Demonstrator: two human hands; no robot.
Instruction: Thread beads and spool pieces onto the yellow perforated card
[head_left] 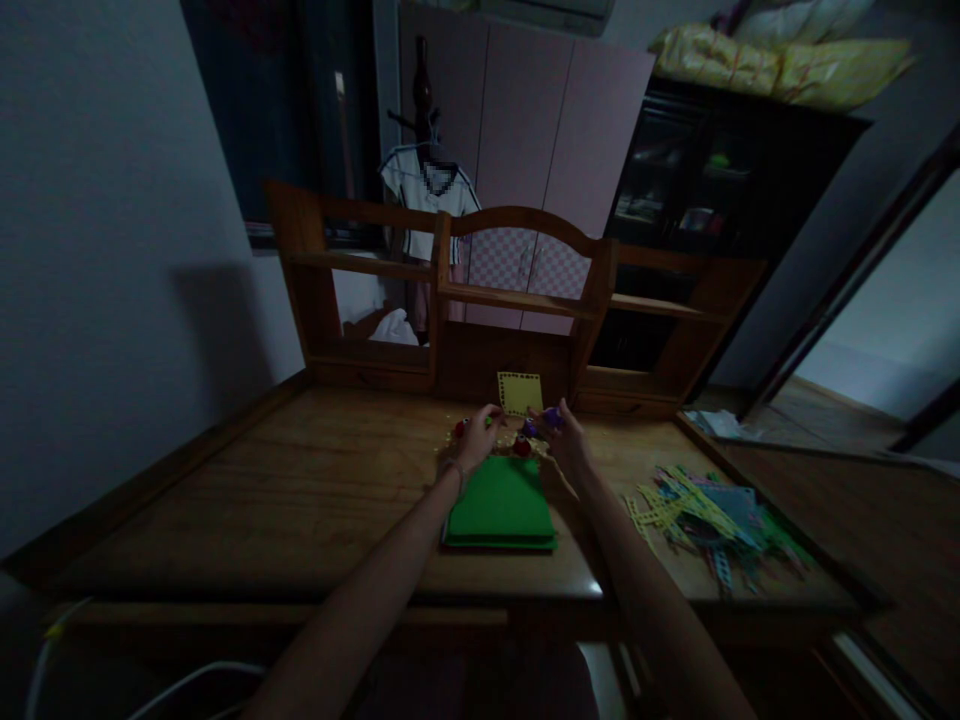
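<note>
Beyond a stack of green sheets [501, 502] on the wooden desk, both hands are raised close together. My left hand [478, 440] is closed in a pinch on a small green item [488, 421]. Fingers of my right hand [568, 440] are wrapped round a small purple object [553, 416]. Between the hands lies a small red object [522, 446] with a white top, near another purple piece [529, 428]. A second red object [460, 428] sits just left of my left hand. A yellow square card with a dotted border [520, 393] leans at the back.
A pile of yellow, blue, pink and green cut strips [712, 515] covers the desk's right side. Wooden shelves [517, 298] rise along the back edge. Tiny yellow bits are scattered around the hands. White cables [199, 675] hang at the lower left.
</note>
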